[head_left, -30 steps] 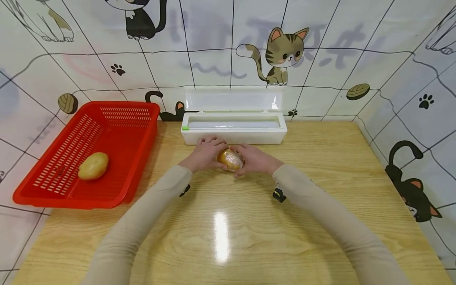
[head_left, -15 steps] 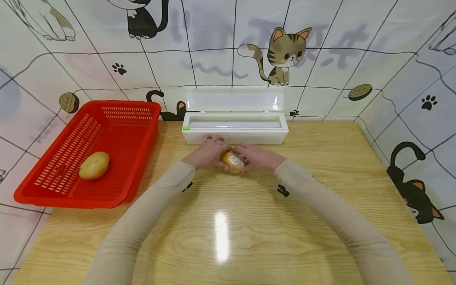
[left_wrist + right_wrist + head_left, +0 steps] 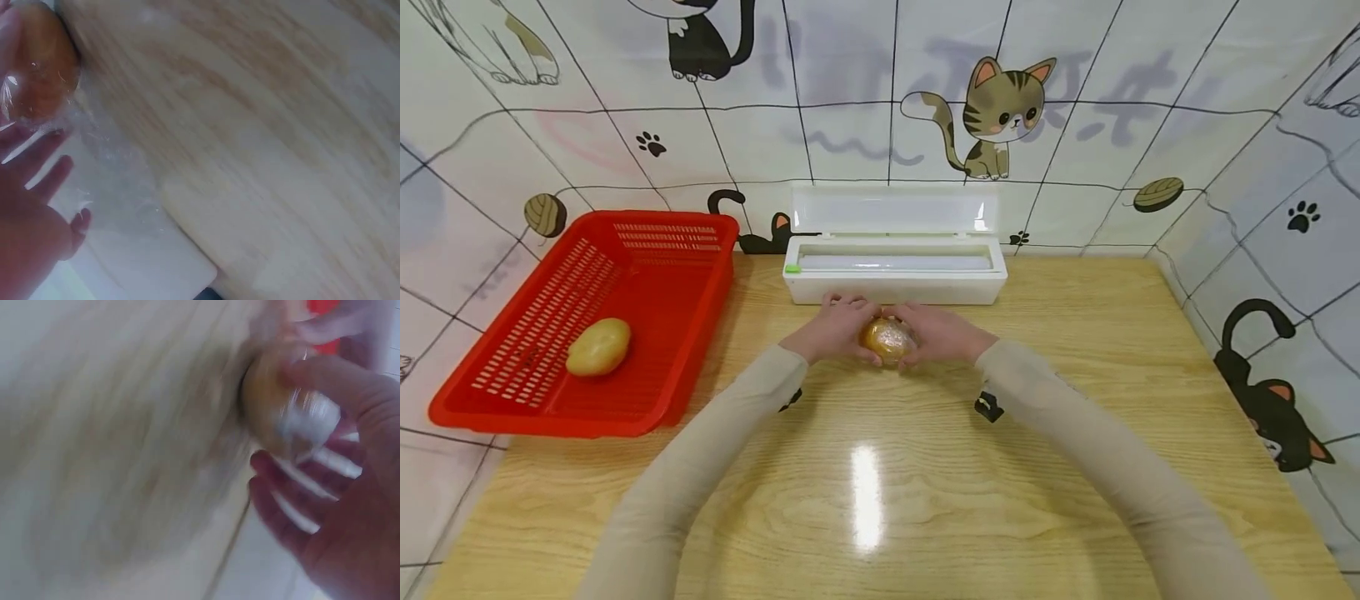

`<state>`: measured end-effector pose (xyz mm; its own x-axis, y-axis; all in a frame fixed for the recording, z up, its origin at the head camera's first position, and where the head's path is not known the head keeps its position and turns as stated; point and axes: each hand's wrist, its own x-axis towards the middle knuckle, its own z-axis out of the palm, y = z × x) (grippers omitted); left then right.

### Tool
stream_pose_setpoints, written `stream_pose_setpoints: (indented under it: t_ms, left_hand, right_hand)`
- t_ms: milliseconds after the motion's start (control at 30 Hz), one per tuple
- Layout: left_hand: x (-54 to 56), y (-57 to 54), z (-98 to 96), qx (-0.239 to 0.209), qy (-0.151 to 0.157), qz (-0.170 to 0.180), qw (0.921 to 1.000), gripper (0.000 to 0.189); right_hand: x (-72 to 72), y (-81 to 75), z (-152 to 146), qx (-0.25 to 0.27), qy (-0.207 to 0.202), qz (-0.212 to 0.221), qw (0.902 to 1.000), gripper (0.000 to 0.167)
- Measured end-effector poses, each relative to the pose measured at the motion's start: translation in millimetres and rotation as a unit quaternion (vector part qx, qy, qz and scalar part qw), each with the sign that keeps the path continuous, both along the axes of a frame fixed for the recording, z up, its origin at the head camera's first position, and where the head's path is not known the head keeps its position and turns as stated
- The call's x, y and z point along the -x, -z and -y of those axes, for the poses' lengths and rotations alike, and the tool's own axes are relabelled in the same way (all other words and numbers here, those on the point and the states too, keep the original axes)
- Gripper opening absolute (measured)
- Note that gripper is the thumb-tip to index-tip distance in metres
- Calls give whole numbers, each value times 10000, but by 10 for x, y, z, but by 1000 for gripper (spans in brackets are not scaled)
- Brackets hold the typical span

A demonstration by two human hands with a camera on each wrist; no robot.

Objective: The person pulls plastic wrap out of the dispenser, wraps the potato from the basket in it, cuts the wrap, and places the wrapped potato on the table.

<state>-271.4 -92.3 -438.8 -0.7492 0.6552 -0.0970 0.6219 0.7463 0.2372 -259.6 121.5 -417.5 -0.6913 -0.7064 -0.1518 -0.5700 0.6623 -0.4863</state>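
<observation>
Between both hands sits a yellow-brown potato wrapped in shiny cling film (image 3: 887, 340), close over the wooden table. My left hand (image 3: 831, 331) holds its left side, and my right hand (image 3: 946, 335) grips the right side. In the left wrist view the film-covered potato (image 3: 45, 65) lies at the fingertips, with loose clear film hanging beside the hand (image 3: 28, 215). Seen from the right wrist, thumb and fingers curve about the wrapped potato (image 3: 284, 403). Just behind stands a white cling film dispenser (image 3: 895, 291) with its lid raised and a roll inside.
On the left a red plastic basket (image 3: 658, 400) holds one unwrapped potato (image 3: 598, 347). A green slider (image 3: 792, 269) sits at the dispenser's left end. Cat-patterned walls (image 3: 842, 142) border the wooden table (image 3: 1000, 517) at the back and sides.
Both hands shift slightly about the wrapped potato, which turns a little in place. Basket and dispenser stay where they were.
</observation>
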Motion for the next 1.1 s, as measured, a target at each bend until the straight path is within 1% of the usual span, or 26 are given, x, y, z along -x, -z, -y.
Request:
stream_pose_setpoints:
  t_ms: [67,133,200,233,300,400,467,533,600,700,833,867,933,1033,1100]
  left_hand:
    - [-3,45,60,64,-109,60,9999,84]
    - [-7,85,141,48,-227,212,9995,87]
    - [-13,104,229,-91,-318,405,9986,83]
    - [-18,105,274,-186,-341,513,9979,78]
    - [-31,99,364,-468,-299,711,9959,59]
    - [-62,67,463,-916,-76,999,9907,30]
    - [-89,42,494,-1156,86,1114,9870,21]
    - [-122,19,501,-1320,183,1196,9838,21]
    - [-154,10,501,-1415,194,1204,9824,24]
    - [-203,13,508,-1540,139,1274,9797,27]
    - [-261,6,530,-1707,-50,1581,9725,32]
    - [-264,3,531,-1762,-123,1642,9705,31]
    - [-248,-11,495,-1845,-339,1652,9683,29]
    - [-194,-35,369,-1759,-519,1538,9709,29]
    - [-155,-55,255,-1587,-511,1630,9724,30]
  right_hand:
    - [-53,1,52,151,121,222,9996,90]
    - [-95,17,102,265,284,402,9984,93]
    - [-124,27,138,208,433,371,9982,97]
    - [-131,34,145,161,465,316,9983,99]
    - [-130,40,138,-22,475,95,9988,98]
    - [-110,31,74,-290,307,-271,9987,96]
    - [-89,23,13,-409,160,-489,9978,94]
    - [-64,23,-52,-437,13,-687,9967,89]
    - [-37,32,-117,-433,-98,-851,9954,85]
    - [7,59,-217,-470,-170,-1174,9918,76]
    - [45,78,-310,-457,-196,-1341,9897,72]
    - [50,80,-321,-453,-231,-1370,9893,72]
    - [53,82,-322,-454,-304,-1455,9879,71]
    - [45,92,-283,-470,-443,-1636,9844,65]
    - [30,95,-241,-463,-543,-1731,9823,62]
